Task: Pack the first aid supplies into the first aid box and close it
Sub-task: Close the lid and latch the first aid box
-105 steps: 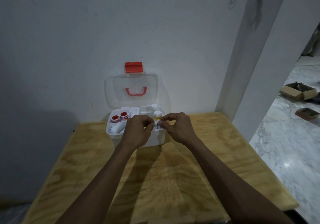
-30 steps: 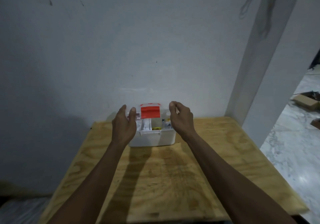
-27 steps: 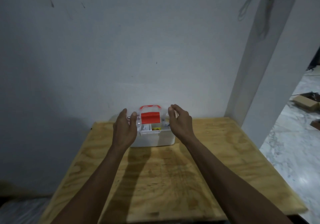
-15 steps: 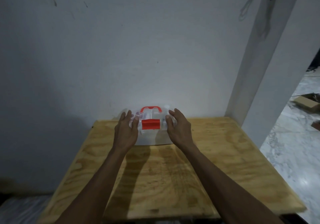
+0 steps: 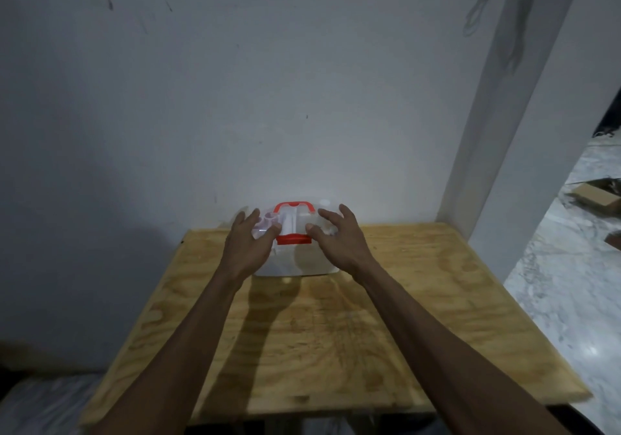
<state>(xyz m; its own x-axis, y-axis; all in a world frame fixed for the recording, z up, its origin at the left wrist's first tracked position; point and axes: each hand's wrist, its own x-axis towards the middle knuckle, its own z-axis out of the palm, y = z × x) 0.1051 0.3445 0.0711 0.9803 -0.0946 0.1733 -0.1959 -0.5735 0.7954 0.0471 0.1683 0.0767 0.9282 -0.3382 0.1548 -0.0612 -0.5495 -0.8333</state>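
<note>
The first aid box (image 5: 295, 256) sits at the far edge of the wooden table (image 5: 336, 334), close against the white wall (image 5: 268, 98). Its clear lid (image 5: 292, 224) is lowered onto the white base, and the red handle (image 5: 294, 207) lies on the lid's far side. The red latch (image 5: 293, 239) hangs at the front edge of the lid, centred on the box. Whether the latch is fully engaged cannot be determined from this view.

My left hand (image 5: 248, 250) rests on the lid just left of the latch. Its fingers are spread and nearly straight, pressing flat on the clear plastic rather than wrapping anything. My right hand (image 5: 339, 243) rests on the lid just right of the latch. Its fingers are spread and lightly bent, tips on the lid, grasping nothing. Both thumbs point inward toward the latch.

Pale shapes of supplies show through the lid near my left fingers; they are too blurred to identify.

Right of the box, beyond the table and a white pillar (image 5: 510, 132), a cardboard box (image 5: 594, 196) lies on the marble floor (image 5: 571, 283).
</note>
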